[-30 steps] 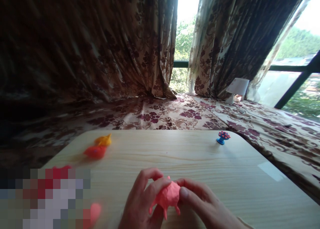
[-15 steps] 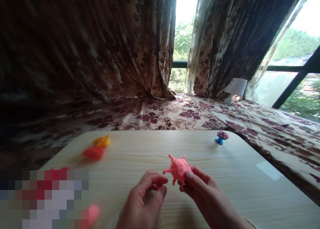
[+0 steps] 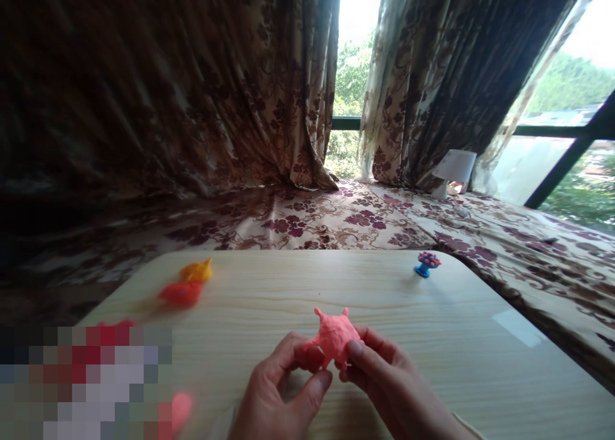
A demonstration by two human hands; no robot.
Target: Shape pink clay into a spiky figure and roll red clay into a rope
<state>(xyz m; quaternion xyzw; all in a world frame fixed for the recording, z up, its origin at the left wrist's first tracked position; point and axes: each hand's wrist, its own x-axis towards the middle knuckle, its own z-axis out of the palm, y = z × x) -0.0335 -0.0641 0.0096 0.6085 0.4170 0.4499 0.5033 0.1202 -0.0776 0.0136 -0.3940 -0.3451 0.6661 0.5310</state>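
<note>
A pink modelling-clay figure (image 3: 337, 334), a lumpy rounded body with several short stubs sticking out, is held up over the table between my hands. My right hand (image 3: 396, 379) grips its right side, thumb on the near face and fingers behind. At the lower left, the bent index finger and thumb of my left hand (image 3: 281, 389) close around one of the stubs. The fingertips of that hand are partly hidden by the clay.
Yellow clay (image 3: 196, 271) and red-orange clay (image 3: 181, 293) lie at the table's left. A blue clay stand with red dots (image 3: 425, 264) is at the back right. A pink lump (image 3: 181, 411) sits near a blurred-out area. A white lamp (image 3: 455, 166) stands beyond the wooden table (image 3: 269, 280).
The pink clay figure has moved slightly left and down with my right hand. My left fingers, apart from it before, now touch its left side.
</note>
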